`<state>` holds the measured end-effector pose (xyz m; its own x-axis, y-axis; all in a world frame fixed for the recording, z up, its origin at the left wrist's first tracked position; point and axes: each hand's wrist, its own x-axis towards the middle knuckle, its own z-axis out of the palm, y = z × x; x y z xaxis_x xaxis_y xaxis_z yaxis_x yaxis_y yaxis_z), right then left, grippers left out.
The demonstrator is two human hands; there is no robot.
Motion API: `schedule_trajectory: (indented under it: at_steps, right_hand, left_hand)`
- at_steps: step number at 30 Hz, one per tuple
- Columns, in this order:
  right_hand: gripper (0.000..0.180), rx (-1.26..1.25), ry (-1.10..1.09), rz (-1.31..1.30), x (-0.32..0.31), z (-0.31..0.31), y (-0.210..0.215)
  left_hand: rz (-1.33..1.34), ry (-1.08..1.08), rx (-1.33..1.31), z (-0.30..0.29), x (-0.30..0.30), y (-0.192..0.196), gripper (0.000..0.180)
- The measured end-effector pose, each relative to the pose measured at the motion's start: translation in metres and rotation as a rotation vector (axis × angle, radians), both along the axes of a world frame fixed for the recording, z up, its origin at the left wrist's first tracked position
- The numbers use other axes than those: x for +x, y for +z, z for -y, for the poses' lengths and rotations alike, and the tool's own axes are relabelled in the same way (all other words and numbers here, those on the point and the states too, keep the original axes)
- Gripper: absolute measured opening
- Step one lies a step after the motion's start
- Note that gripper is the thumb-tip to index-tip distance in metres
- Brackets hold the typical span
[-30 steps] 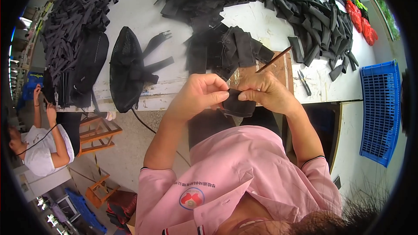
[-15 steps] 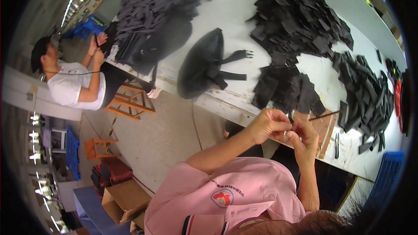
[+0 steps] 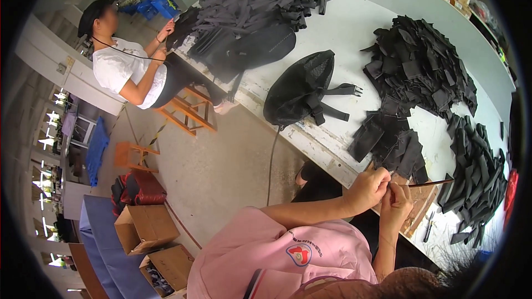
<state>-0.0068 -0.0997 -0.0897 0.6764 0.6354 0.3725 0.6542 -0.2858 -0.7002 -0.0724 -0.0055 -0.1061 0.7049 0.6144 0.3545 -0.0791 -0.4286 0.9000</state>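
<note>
Close together at the bench's near edge, both my hands are closed in a pinch. My left hand (image 3: 367, 190) has its thumb and fingers pressed against the end of a narrow dark strip. My right hand (image 3: 397, 204) grips the same narrow dark strip (image 3: 431, 183), which sticks out to the right past my fingers. The fingers hide the gripped end. Under and beyond the hands lies a brown board (image 3: 422, 202). Just beyond it is a small heap of flat black fabric pieces (image 3: 396, 147).
A black mesh bag (image 3: 299, 91) with buckled straps lies mid-bench. Piles of black strips (image 3: 249, 0), black pieces (image 3: 424, 66) and more strips (image 3: 476, 171) spread around. A slender dark tool (image 3: 429, 227) lies right. A co-worker (image 3: 130, 72) sits left; cartons (image 3: 147, 227) stand on the floor.
The whole view has shifted, so the bench appears lower and further right. My hands have drawn closer together on the strip, and its free end still points right.
</note>
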Motion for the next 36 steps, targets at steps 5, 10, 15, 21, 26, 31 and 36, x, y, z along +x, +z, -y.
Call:
schedule_trajectory:
  at_steps: [5, 10, 15, 21, 26, 31, 36]
  right_hand:
    - [0.005, 0.189, -0.064, -0.476, 0.013, 0.014, -0.019]
    - [0.003, 0.593, 0.099, -1.57, 0.013, 0.023, -0.016]
    - [0.015, 0.615, 0.156, -1.529, 0.002, 0.015, -0.012]
    - [0.026, 0.691, 0.132, -1.448, 0.007, 0.035, -0.013]
    - [0.026, 0.758, 0.085, -1.357, 0.004, 0.041, -0.004]
    - [0.006, 0.592, 0.127, -0.771, 0.015, 0.04, 0.012]
    - [0.011, 0.321, -0.051, -0.641, 0.02, 0.047, 0.047]
  left_hand:
    - [0.039, -0.38, -1.142, -0.01, 0.006, 0.001, 0.01]
    - [0.042, -0.428, -0.885, -0.003, 0.009, -0.005, 0.01]
    - [-0.023, -0.047, -0.289, 0.007, 0.01, 0.001, 0.009]
    - [0.112, -0.862, -1.479, 0.0, 0.002, 0.01, 0.023]
    - [0.119, -1.018, -1.539, 0.002, -0.006, 0.026, 0.03]
    - [0.1, -0.244, -0.189, 0.025, 0.008, 0.027, 0.017]
    - [0.113, -0.395, -0.718, 0.025, 0.023, 0.053, 0.008]
